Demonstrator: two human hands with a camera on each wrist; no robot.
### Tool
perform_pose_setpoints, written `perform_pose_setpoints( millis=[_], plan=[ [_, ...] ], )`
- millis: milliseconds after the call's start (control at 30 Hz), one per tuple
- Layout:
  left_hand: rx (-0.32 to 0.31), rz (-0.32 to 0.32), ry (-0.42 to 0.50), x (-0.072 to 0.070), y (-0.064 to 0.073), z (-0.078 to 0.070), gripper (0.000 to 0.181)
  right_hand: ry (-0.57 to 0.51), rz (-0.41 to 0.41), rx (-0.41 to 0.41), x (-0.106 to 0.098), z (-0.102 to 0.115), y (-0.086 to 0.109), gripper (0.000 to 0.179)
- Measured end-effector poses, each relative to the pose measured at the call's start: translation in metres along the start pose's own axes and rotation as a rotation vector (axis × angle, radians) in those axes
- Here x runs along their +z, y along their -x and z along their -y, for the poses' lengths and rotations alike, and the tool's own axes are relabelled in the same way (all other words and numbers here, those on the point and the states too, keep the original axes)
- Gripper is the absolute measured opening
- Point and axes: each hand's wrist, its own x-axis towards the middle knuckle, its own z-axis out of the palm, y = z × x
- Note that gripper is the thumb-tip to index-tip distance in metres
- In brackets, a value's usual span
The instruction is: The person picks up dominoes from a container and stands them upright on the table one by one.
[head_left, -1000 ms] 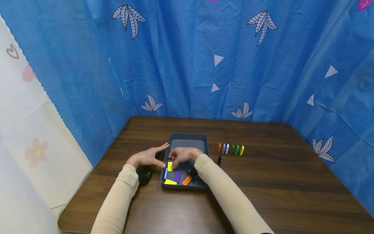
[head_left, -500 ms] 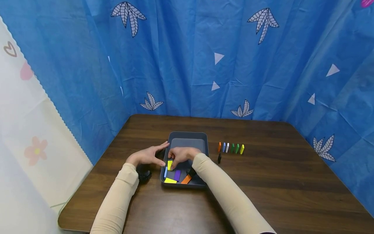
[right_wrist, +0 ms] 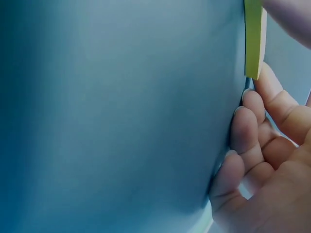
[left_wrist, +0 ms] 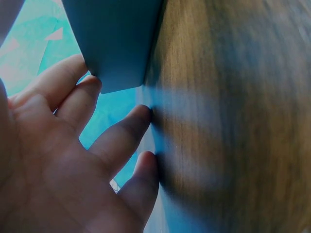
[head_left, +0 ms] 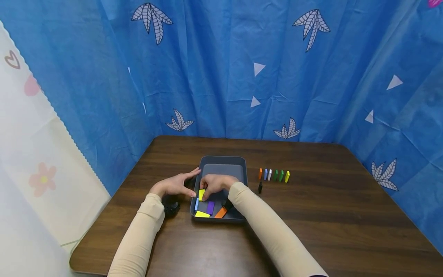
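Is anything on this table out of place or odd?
One thing: the small black piece stands alone, in front of the row of coloured blocks beside the tray. I see no spills or damage.

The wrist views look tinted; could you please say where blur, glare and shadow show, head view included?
Left wrist: the tabletop blurs rightward, bluish sheen, shadows by the left hand; right wrist: the tray looks soft, blue-green; head: pale glare on the near tabletop.

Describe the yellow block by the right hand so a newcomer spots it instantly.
On the brown table, find the dark grey tray. Inside, toward its left side, the right hand pinches the yellow block. Unlike the yellow piece at the tray's near edge, this one is held.
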Motion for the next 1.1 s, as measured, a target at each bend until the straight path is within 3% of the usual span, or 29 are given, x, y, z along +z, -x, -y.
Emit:
perform_pose_setpoints(
  millis=[300, 467, 833, 1100],
  plan=[
    [-0.002, -0.001, 0.005, 0.001, 0.001, -0.001, 0.09, 0.146, -0.061, 0.003, 0.001, 0.007, 0.004, 0.03],
    [-0.006, -0.006, -0.006, 0.0, 0.002, -0.002, 0.09, 0.143, -0.077, -0.027, -0.001, 0.008, 0.006, 0.028],
    [-0.033, -0.002, 0.026, 0.003, 0.0, 0.002, 0.091, -0.035, -0.048, -0.1, -0.004, -0.001, 0.01, 0.019],
    [-0.032, 0.001, 0.032, 0.0, -0.001, 0.0, 0.092, -0.133, -0.059, -0.14, -0.019, -0.003, 0.02, 0.023]
  ],
)
